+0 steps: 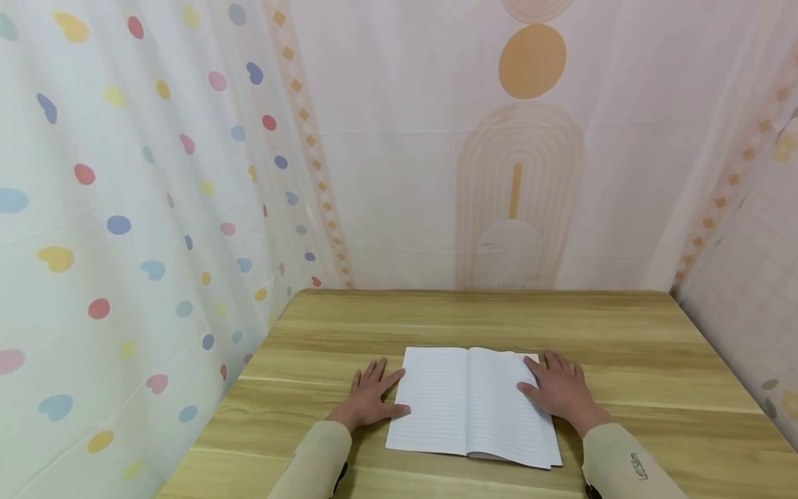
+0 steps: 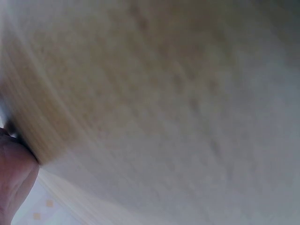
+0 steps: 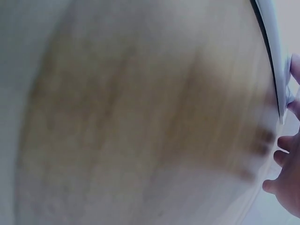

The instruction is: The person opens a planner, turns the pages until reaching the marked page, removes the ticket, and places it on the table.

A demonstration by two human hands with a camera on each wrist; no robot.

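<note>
An open notebook [image 1: 433, 402] with ruled white pages lies flat on the wooden table, its right-hand page lifting slightly along the lower edge. My left hand [image 1: 372, 398] rests at its left side with fingers spread, thumb and index fingertip on the page's edge. On the opposite side, my right hand [image 1: 561, 389] lies across the right edge, thumb and index finger on the page and the other fingers beyond it. In the right wrist view the notebook's edge [image 3: 274, 61] rises beside the fingers [image 3: 283, 143]. Only part of the left hand [image 2: 16, 176] shows in the left wrist view.
The wooden table [image 1: 623, 333] extends around the notebook on all sides. A pale curtain [image 1: 399, 173] with arch shapes hangs behind its far edge, and a dotted curtain [image 1: 156, 208] hangs along the left. Another patterned curtain [image 1: 754, 277] borders the right.
</note>
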